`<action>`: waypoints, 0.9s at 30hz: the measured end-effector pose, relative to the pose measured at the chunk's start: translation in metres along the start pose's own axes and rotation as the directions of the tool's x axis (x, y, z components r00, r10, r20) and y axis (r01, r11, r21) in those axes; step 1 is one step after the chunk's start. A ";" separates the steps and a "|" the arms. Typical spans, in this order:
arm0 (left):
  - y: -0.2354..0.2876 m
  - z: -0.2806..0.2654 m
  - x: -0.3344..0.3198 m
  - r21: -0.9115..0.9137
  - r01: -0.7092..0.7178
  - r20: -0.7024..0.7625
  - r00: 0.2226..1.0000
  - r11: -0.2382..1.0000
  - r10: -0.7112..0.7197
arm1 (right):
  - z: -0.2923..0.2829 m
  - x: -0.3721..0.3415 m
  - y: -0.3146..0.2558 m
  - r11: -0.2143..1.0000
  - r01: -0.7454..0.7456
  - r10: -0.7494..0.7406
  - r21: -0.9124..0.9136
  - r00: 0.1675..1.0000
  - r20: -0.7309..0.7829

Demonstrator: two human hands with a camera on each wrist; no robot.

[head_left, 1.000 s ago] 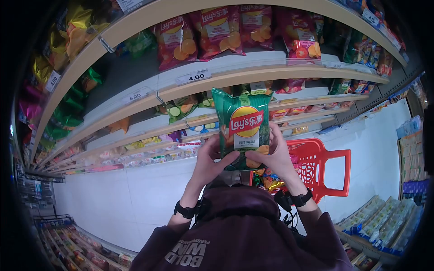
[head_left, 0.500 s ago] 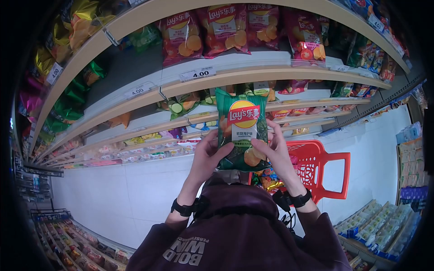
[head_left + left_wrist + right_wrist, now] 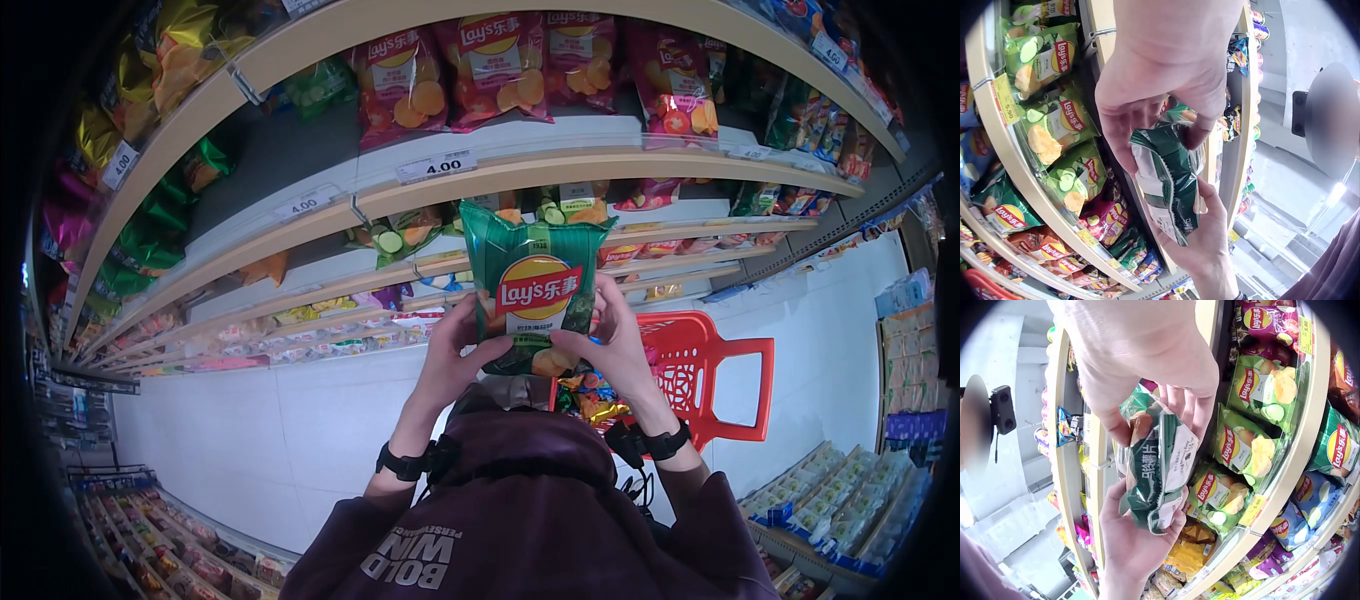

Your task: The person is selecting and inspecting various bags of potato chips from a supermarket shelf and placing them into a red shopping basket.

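Note:
A green Lay's chip bag [image 3: 537,288] is held upright in front of the body, its printed front facing the head camera. The left hand [image 3: 452,352] grips its lower left side with the thumb across the front. On the other side, the right hand [image 3: 618,348] holds the lower right, thumb also on the front. Both wrist views show the bag's bottom edge, with the dark green chip bag [image 3: 1171,172] between the two hands and fingers behind it. White label panels show on the back of the chip bag [image 3: 1175,456].
A red shopping basket [image 3: 708,372] with snack packs in it stands below right. Ahead are curved shelves [image 3: 600,165] with red Lay's bags [image 3: 497,70] and green cucumber-print bags [image 3: 1063,128]. A low display [image 3: 840,490] stands at right, and pale floor [image 3: 230,440] lies between.
The chip bag first tipped to show more of its lower front, then tilted back so its top edge looks wider and the lower print is foreshortened. Both hands keep their hold.

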State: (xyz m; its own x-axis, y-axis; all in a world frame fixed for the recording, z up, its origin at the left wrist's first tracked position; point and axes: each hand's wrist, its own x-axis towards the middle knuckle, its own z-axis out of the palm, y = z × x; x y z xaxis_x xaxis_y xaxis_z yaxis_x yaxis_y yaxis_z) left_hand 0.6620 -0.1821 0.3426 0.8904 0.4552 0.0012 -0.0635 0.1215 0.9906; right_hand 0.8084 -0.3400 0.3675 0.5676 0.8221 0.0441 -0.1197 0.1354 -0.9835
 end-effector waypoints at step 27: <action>0.018 0.011 -0.002 0.401 -0.150 -0.118 0.970 0.904 0.213 | 0.010 -0.003 0.000 0.816 0.123 -0.184 -0.564 0.982 -0.051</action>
State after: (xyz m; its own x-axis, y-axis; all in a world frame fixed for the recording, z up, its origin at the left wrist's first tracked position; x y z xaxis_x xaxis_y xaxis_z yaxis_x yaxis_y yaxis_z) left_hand 0.6641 -0.1911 0.3619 0.7966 0.5718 0.1959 -0.0099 -0.3117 0.9501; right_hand 0.7981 -0.3368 0.3690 0.6210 0.7537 0.2151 0.4321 -0.1002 -0.8963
